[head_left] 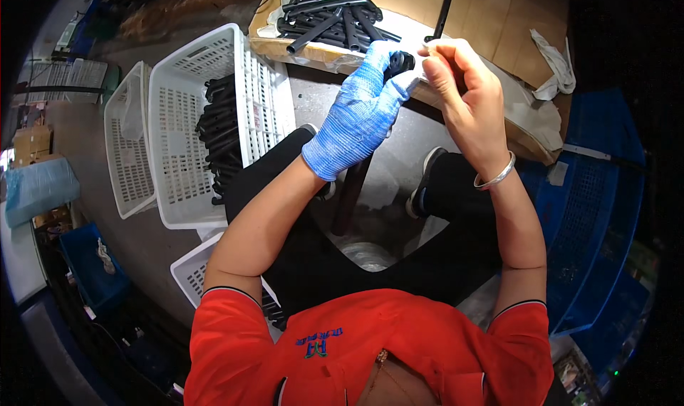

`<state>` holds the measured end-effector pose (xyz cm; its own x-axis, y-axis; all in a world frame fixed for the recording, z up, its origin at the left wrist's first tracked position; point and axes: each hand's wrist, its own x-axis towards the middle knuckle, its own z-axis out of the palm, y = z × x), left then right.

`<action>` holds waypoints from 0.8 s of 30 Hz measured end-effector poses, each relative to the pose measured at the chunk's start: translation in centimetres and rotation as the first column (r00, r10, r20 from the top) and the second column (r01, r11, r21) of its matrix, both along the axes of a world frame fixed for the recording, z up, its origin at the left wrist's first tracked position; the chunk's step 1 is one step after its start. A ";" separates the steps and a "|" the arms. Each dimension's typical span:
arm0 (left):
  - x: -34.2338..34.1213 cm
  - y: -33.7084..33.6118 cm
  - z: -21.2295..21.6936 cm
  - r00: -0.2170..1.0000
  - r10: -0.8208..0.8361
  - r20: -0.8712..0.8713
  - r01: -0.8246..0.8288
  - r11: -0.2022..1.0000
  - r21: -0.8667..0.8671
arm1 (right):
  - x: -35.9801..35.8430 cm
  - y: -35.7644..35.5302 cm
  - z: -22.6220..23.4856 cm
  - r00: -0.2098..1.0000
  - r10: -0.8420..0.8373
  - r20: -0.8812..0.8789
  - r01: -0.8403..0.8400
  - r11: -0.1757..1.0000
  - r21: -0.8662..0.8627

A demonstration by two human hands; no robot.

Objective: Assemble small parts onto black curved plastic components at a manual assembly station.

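My left hand (356, 114), in a blue knitted glove, is wrapped round a black tube (353, 199). The tube slants down between my knees, and its upper end (400, 63) with a round opening shows past the glove's fingers. Just right of that end is my bare right hand (467, 85), a bangle on its wrist. Its thumb and forefinger are pinched together; bright glare hides what is between them. Beyond the hands, a pile of black tubes (335, 21) lies on a cardboard-covered surface (477, 7). Another thin black rod (444, 13) points up behind my right fingers.
To the left, a white slotted crate (171, 121) holds many black tubular parts (221, 132); another white crate (128, 139) stands beside it. A smaller white crate (192, 271) sits by my left thigh. Crumpled white paper (556, 64) and blue crates (584, 214) are at the right.
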<state>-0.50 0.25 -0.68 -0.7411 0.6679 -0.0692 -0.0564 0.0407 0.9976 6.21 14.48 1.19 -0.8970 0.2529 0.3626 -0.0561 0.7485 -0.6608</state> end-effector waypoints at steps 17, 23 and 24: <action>0.1 -0.2 -0.4 0.938 0.007 -0.345 -0.028 0.998 -0.055 | -0.3 -0.5 0.3 0.991 0.131 -0.013 -0.122 0.877 -0.464; -0.4 -1.9 3.4 0.956 -0.258 0.137 0.279 0.944 -0.173 | -0.1 0.8 1.1 0.925 0.327 -0.195 -0.379 0.836 -0.396; -0.5 -2.0 3.3 0.958 -0.258 0.127 0.278 0.946 -0.168 | 0.0 0.8 1.2 0.917 0.353 -0.187 -0.399 0.816 -0.417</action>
<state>-0.98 -1.75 2.60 -0.5191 0.8096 -0.2740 -0.1188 0.2491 0.9612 6.22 15.30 2.38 -0.9215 0.0555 0.3843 -0.3536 0.2893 -0.8895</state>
